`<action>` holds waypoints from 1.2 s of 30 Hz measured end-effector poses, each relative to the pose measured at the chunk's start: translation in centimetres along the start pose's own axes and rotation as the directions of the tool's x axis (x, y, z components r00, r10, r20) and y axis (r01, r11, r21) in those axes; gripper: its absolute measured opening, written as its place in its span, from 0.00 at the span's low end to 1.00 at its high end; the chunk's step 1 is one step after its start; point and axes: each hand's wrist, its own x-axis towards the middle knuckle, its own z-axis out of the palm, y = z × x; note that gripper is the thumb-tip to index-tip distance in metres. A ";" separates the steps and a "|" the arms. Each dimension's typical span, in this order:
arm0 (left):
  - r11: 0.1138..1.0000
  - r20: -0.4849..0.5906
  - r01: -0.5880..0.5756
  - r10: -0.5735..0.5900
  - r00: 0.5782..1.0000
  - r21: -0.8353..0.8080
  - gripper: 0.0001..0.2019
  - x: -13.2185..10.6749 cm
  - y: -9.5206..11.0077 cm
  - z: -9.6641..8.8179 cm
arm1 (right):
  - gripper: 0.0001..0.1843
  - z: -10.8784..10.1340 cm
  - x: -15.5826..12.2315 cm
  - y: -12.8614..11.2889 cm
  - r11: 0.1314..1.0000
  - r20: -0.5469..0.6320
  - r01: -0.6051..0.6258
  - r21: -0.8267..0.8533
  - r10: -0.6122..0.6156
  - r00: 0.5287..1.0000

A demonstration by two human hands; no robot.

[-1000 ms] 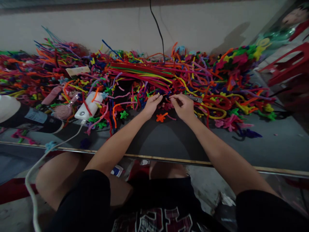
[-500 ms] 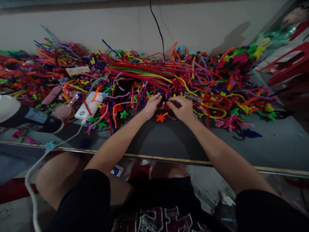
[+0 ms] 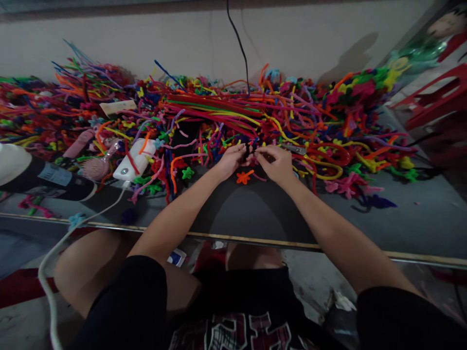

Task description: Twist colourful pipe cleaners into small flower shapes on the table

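Observation:
Both my hands meet over the front of a pile of coloured pipe cleaners [image 3: 215, 109]. My left hand [image 3: 232, 162] is closed, thumb and fingers drawn together towards the right hand. Pinched finger to thumb, my right hand [image 3: 276, 162] is a short way from it. Something small and dark lies between the fingertips; its kind is too dim to make out. Just below the hands rests an orange pipe-cleaner flower [image 3: 243, 178] on the grey table [image 3: 251, 209]. Behind them a bundle of straight pipe cleaners [image 3: 215, 108] lies crosswise.
To the left are a white power bank [image 3: 134, 159] with a cable, a pink hairbrush [image 3: 98, 167] and a large dark bottle [image 3: 40, 172] on its side. A green pipe-cleaner flower [image 3: 188, 173] sits left of my hands. A red plastic stool [image 3: 434, 95] stands far right.
The fingers of both hands have shifted slightly, and less of the dark thing shows between them. The arms and the pile look the same.

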 end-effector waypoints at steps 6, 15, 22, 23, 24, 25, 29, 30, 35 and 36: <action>0.949 -0.155 -0.117 0.169 0.973 0.294 0.10 0.4 -0.4 -0.6 | 0.12 0.2 0.1 0.5 0.998 -0.054 -0.064 -0.019 0.063 0.997; 0.341 -0.127 -0.182 0.712 0.690 0.922 0.15 -1.1 1.2 -0.8 | 0.11 0.4 0.0 1.1 0.993 -0.025 -0.105 -0.061 0.104 0.994; 0.218 -0.045 -0.124 0.637 0.769 0.968 0.19 -0.2 2.4 -2.2 | 0.10 0.5 -0.1 1.1 0.992 0.040 -0.099 -0.076 0.102 0.994; 0.215 -0.034 -0.128 0.620 0.784 0.968 0.19 0.1 2.2 -2.5 | 0.10 0.5 -0.1 1.1 0.992 0.043 -0.098 -0.075 0.102 0.994; 0.211 -0.021 -0.133 0.601 0.799 0.968 0.19 0.3 2.1 -2.9 | 0.10 0.5 -0.1 1.2 0.993 0.048 -0.097 -0.073 0.101 0.994; 0.207 -0.010 -0.138 0.587 0.810 0.969 0.19 0.5 1.9 -3.1 | 0.10 0.5 -0.1 1.2 0.993 0.051 -0.096 -0.072 0.100 0.994; 0.078 0.018 -0.073 0.553 0.833 0.994 0.21 0.6 1.5 -3.7 | 0.10 0.4 -0.1 1.1 0.993 0.066 -0.099 -0.070 0.104 0.992; 0.023 0.026 -0.046 0.545 0.838 0.999 0.22 0.6 1.5 -3.7 | 0.11 0.4 -0.1 1.0 0.992 0.072 -0.101 -0.070 0.107 0.992; -0.191 0.095 0.011 0.534 0.840 0.981 0.22 0.6 1.4 -3.8 | 0.11 0.3 -0.1 0.7 0.991 0.078 -0.113 -0.065 0.118 0.990; -0.214 0.110 0.008 0.536 0.837 0.977 0.21 0.6 1.3 -3.9 | 0.10 0.3 -0.1 0.7 0.991 0.076 -0.115 -0.064 0.119 0.990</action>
